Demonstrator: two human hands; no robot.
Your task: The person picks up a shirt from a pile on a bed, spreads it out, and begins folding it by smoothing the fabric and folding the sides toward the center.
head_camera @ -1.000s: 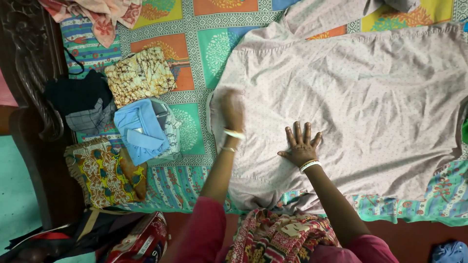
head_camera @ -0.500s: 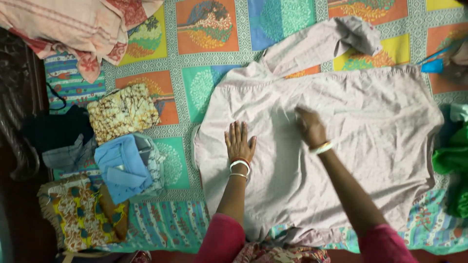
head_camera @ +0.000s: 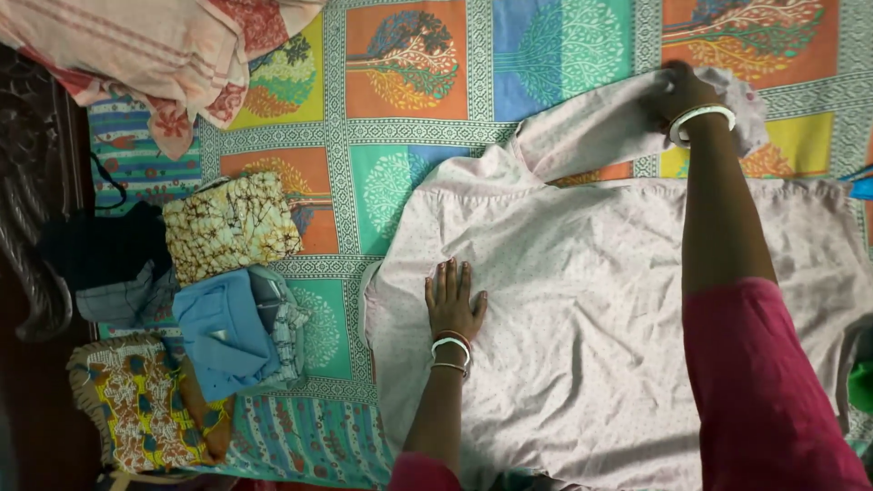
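Observation:
A pale pink dotted shirt lies spread flat on a patchwork bedsheet with tree prints. My left hand rests flat with fingers apart on the shirt's left part, near its edge. My right hand reaches far up and grips the end of the shirt's sleeve, which stretches toward the top right. White bangles sit on both wrists.
Folded clothes are stacked at the left: a yellow-brown print, a light blue piece, a dark piece, a green-orange print. A pink striped cloth lies bunched at the top left. Green fabric shows at the right edge.
My right hand left the middle of the shirt, moved up and right, and took hold of the sleeve end. My left hand stayed flat on the shirt.

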